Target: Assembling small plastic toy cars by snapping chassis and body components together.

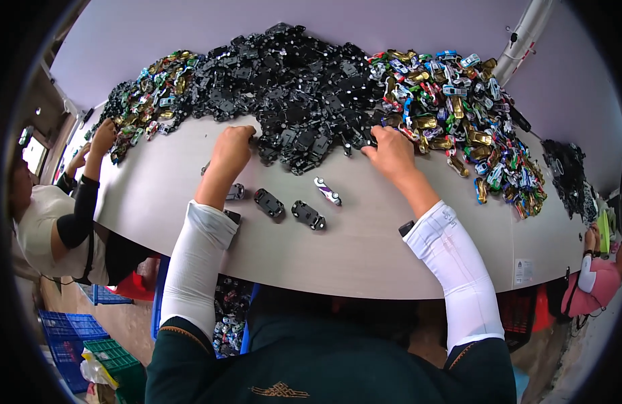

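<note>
My left hand rests knuckles-up at the near edge of a big heap of black toy-car chassis, fingers curled into the parts. Over at the heap's right side, my right hand has its fingers closed among black pieces beside a pile of coloured toy-car bodies. What either hand grips is hidden. On the grey table between my arms lie two black chassis and one white and purple car body. White sleeves cover both forearms.
A second coloured pile sits far left, where another person's hand reaches in. A further person sits at the right edge. More black parts lie far right. Blue and green crates stand on the floor.
</note>
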`<state>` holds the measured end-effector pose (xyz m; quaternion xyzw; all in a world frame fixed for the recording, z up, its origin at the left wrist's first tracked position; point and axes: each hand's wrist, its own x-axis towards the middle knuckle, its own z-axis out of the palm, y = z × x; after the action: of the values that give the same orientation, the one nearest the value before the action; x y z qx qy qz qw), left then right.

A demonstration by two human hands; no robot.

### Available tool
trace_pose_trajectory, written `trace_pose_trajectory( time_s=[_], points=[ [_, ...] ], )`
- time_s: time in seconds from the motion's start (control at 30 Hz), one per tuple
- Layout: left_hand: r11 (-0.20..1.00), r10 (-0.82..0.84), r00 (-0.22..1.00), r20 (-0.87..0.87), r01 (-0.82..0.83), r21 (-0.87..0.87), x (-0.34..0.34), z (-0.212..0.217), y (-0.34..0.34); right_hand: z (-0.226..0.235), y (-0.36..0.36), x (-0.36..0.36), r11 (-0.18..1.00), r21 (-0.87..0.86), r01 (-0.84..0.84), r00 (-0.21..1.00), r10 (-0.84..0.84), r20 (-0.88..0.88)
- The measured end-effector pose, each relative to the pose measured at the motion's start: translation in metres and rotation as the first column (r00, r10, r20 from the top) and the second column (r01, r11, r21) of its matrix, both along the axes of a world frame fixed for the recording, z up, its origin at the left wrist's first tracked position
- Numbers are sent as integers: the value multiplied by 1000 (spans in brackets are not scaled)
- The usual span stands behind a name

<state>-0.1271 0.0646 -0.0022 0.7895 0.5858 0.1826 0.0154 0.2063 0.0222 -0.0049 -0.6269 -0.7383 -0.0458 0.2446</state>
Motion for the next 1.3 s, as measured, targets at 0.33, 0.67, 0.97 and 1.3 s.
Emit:
trace_pose_trajectory(
  time_s=[0.33,0.67,0.97,1.3],
  points=[
    [982,152,974,168,-168,90,3,18,-11,26,-14,36,985,96,141,987,-147,65],
    [959,-111,690,715,263,-106,41,77,-58,10,-11,42,988,-34,148,977,-141,161],
    [780,265,249,931,513,-359,102,32,-80,7,-12,40,998,-63,12,1000,-11,22],
    [730,373,46,927,602,-324,112,19,-73,25,-13,29,982,189,2,962,50,-268]
  ],
)
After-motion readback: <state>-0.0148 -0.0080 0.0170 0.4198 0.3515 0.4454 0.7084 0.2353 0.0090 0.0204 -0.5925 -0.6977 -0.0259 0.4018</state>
